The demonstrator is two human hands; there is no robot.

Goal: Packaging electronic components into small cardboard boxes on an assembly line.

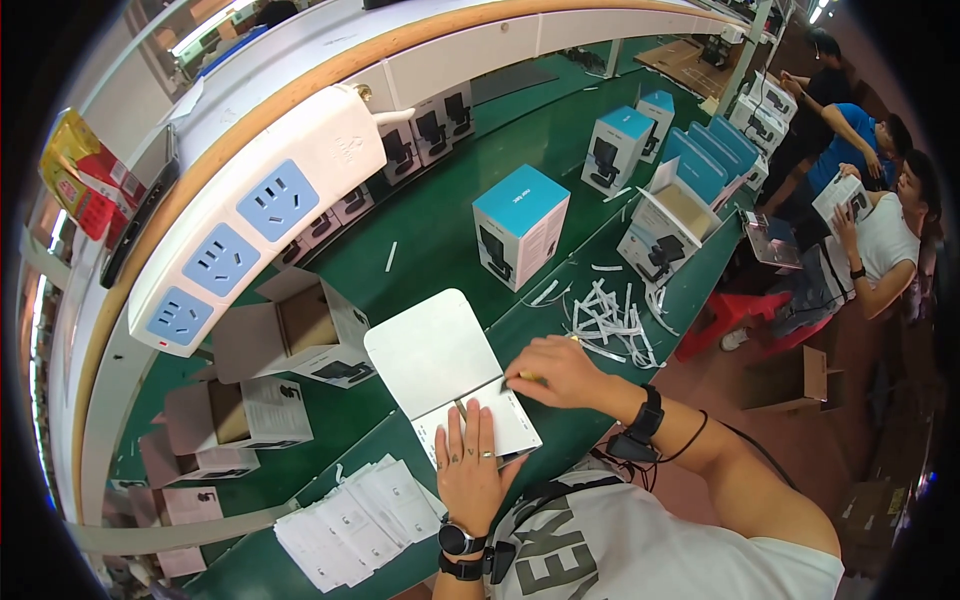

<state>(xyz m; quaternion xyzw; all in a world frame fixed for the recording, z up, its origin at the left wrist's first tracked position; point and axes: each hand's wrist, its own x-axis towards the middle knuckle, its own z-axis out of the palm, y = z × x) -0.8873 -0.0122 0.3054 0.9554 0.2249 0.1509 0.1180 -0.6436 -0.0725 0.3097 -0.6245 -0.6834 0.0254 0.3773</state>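
Note:
A small white carton [432, 352] lies on the green bench in front of me, its wide round-cornered flap folded back to the far left. My left hand [470, 455] rests on the near panel with its fingers stretched out flat, a ring on one of them. At the carton's right edge, by the fold line, my right hand [558, 372] is closed around a small yellow tool. Only a bit of that tool shows between the fingers, so its exact kind is hidden. A stack of folded white leaflets [355, 525] lies just left of my left wrist.
Cut paper strips [612, 322] are heaped to the right. A closed blue-topped box [522, 228] stands beyond the carton, and an opened box [670, 232] farther right. Several open cartons [290, 335] line the left. A power strip [255, 215] hangs on the shelf edge. Co-workers [880, 225] are at far right.

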